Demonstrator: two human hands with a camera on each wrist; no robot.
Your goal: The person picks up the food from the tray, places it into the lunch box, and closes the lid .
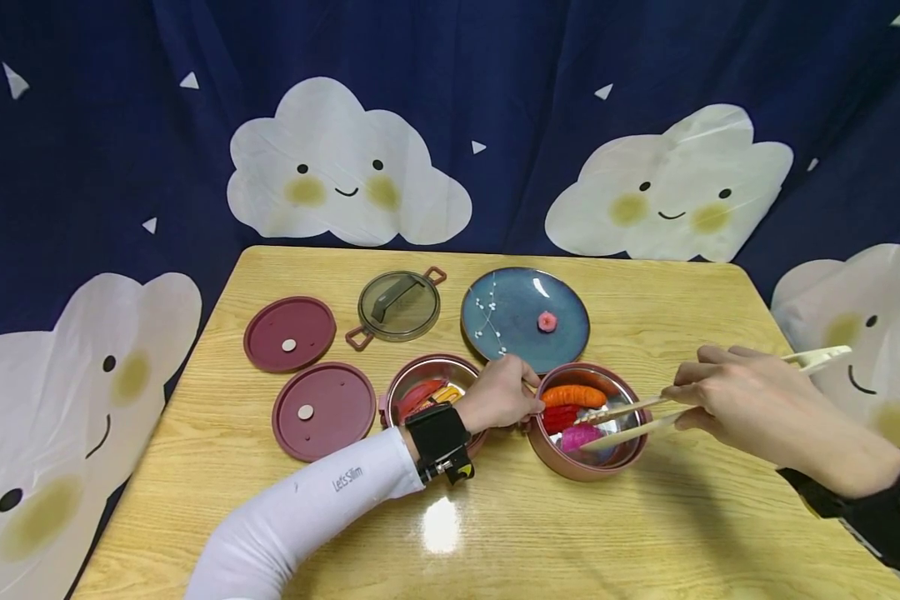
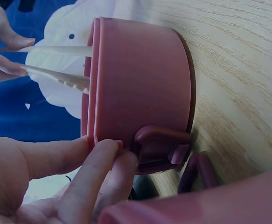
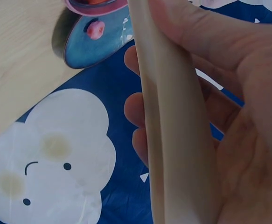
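Observation:
My left hand point(image 1: 501, 390) pinches the rim of the right-hand pink pot point(image 1: 581, 471) between thumb and fingers, close to its loop handle point(image 2: 159, 133). Inside that pot lie a ridged orange food piece point(image 1: 573, 396), a red piece point(image 1: 558, 418) and a magenta piece point(image 1: 579, 437). My right hand point(image 1: 750, 408) grips pale tongs point(image 3: 182, 135) around their arms. The tongs' tips are spread inside the pot, one on either side of the magenta piece; whether they touch it, I cannot tell.
Beneath my left forearm stands a second pink pot point(image 1: 387, 398) with red and yellow pieces point(image 1: 420, 398). A blue plate point(image 1: 506, 296) bears a small pink piece point(image 1: 547, 322). Further left lie a glass lid point(image 1: 412, 321) and two maroon lids point(image 1: 292, 321), all on a wooden table point(image 1: 525, 550).

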